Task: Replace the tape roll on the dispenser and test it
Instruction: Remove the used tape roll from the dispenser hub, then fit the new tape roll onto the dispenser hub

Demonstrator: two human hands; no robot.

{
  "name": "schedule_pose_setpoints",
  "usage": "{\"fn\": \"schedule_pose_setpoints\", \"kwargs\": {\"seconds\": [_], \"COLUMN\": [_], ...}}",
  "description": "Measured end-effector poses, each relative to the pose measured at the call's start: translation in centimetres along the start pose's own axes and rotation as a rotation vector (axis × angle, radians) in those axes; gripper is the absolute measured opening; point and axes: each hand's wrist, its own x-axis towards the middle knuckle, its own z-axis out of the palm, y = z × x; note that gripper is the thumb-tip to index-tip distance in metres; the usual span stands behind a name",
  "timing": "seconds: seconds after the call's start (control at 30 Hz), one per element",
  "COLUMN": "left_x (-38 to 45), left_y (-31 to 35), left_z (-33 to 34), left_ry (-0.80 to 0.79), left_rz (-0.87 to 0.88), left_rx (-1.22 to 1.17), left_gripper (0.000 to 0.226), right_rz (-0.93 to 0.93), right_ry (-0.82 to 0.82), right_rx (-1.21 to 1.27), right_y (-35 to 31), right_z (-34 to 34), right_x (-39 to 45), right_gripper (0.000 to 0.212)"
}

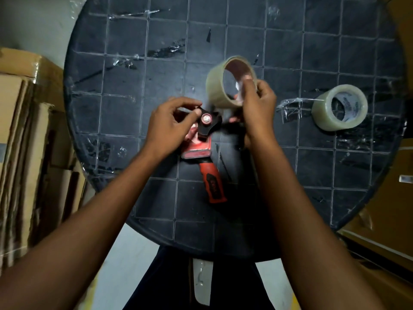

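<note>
A red and black tape dispenser lies on the round dark table, its handle pointing toward me. My left hand pinches the black top part of the dispenser beside its metal hub. My right hand holds a clear tape roll tilted just above the dispenser's far end, fingers on the roll's rim and a loose bit of tape. A second clear tape roll with a printed core rests on the table to the right, a crumpled tail of tape trailing left from it.
Scraps of clear tape stick to the table's gridded top in many spots. Cardboard boxes are stacked at the left, and more cardboard stands at the right. The pale floor shows below the table's near edge.
</note>
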Motion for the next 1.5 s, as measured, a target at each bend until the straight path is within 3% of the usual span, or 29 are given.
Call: {"fn": "schedule_pose_setpoints", "kwargs": {"seconds": [0.1,0.33,0.4,0.57,0.73,0.93,1.13,1.2,1.3,1.37,1.5], "left_x": [0.2,0.3,0.4,0.7,1.4,1.8,2.5,2.7,2.9,2.7,2.4], "left_y": [-0.5,-0.7,-0.4,0.4,1.2,1.7,2.9,3.4,4.1,4.8,5.0], "left_z": [0.2,1.1,1.4,2.4,4.1,6.4,9.5,10.3,11.2,11.7,11.9], "left_ry": [-0.006,0.039,0.044,0.041,0.018,-0.009,-0.029,-0.046,-0.053,-0.062,-0.077], "left_rz": [0.004,-0.052,-0.062,-0.111,-0.121,-0.089,-0.066,-0.051,-0.029,-0.024,-0.016], "left_rx": [0.065,0.053,0.041,0.008,-0.023,-0.020,0.012,0.032,0.063,0.028,0.017], "left_gripper": [0.027,0.026,0.025,0.026,0.025,0.023,0.022,0.023,0.023,0.023,0.026], "right_rz": [0.032,0.061,0.025,-0.149,-0.315,-0.494,-0.520,-0.483,-0.303,-0.168,-0.045], "right_ry": [0.045,0.108,0.082,-0.049,-0.181,0.028,0.186,0.304,0.428,0.386,0.292], "right_rx": [-0.026,-0.018,-0.042,-0.281,-0.397,-0.480,-0.583,-0.628,-0.722,-0.704,-0.633], "right_y": [-1.0,-0.8,-0.1,2.1,3.2,1.0,-0.3,-0.3,-0.2,0.3,1.2], "right_z": [-0.3,-0.2,-0.3,-2.8,-6.6,-13.1,-18.8,-20.2,-21.8,-22.6,-22.9], "right_x": [3.2,6.5,6.1,2.7,0.1,-0.3,1.9,2.7,4.4,6.0,8.6], "right_gripper": [0.013,0.020,0.041,0.066,0.062,0.043,0.036,0.036,0.052,0.060,0.038]}}
